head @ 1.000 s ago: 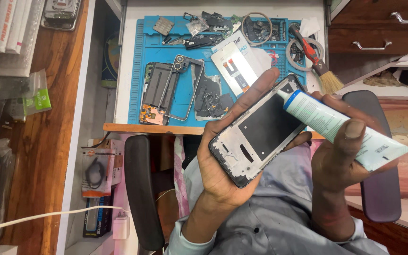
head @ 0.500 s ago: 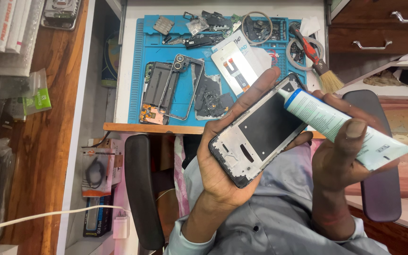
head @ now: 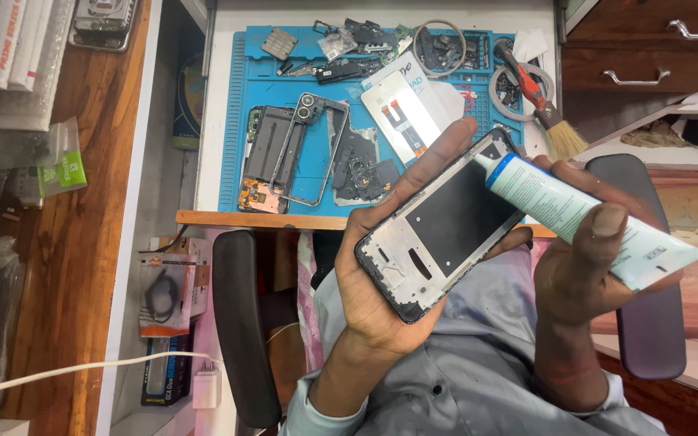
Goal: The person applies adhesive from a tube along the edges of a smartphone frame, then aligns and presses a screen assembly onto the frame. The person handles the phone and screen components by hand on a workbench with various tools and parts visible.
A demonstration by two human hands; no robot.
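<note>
Your counter (head: 212, 121) carries a blue mat (head: 300, 81) strewn with phone parts, a brush (head: 547, 121) at its right edge. Left of it, white packets (head: 2, 56) lie stacked on a wooden shelf; below hangs an orange-edged blister pack (head: 165, 295). Your left hand (head: 389, 266) grips a phone frame (head: 442, 226) over your lap. Your right hand (head: 599, 258) clasps a white tube (head: 575, 214), blue-banded, nozzle touching the frame's top corner.
</note>
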